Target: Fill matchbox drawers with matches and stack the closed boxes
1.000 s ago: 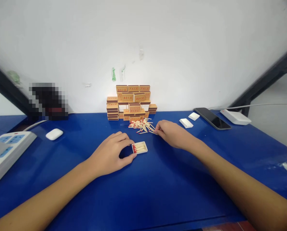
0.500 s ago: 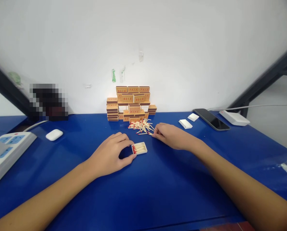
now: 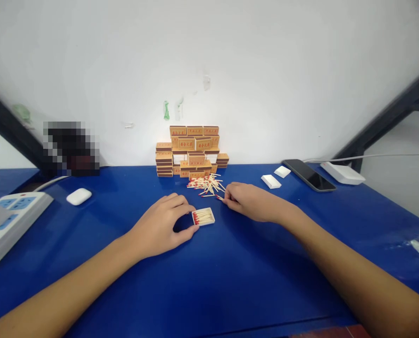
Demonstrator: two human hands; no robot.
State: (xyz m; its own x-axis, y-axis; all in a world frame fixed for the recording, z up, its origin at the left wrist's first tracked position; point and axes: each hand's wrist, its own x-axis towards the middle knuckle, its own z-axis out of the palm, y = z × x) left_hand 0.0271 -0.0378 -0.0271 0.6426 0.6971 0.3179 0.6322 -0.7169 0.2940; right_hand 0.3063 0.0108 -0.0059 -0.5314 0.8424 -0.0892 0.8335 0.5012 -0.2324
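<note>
Thumb and index finger of my left hand (image 3: pixel 165 225) grip the left end of a small white matchbox tray (image 3: pixel 209 223), which lies on the blue table. Inside it, matches (image 3: pixel 202 216) lie side by side with their red heads to the left. My right hand (image 3: pixel 244 202) pinches a match (image 3: pixel 220 198) by its pale end, the red head pointing left. A loose pile of red-headed matches (image 3: pixel 211 184) is just beyond it, in front of stacked matchboxes (image 3: pixel 197 164) against the wall.
To the right lie two small white boxes (image 3: pixel 271 181), a dark phone (image 3: pixel 309 175) and a white device with a cable (image 3: pixel 343 173). On the left are a white earbud case (image 3: pixel 79 196) and a power strip (image 3: pixel 22 216). A wall (image 3: pixel 251 94) closes off the back.
My right hand has drawn slightly toward me with the match pinched in it, a little away from the pile. My left hand and the tray have stayed in place.
</note>
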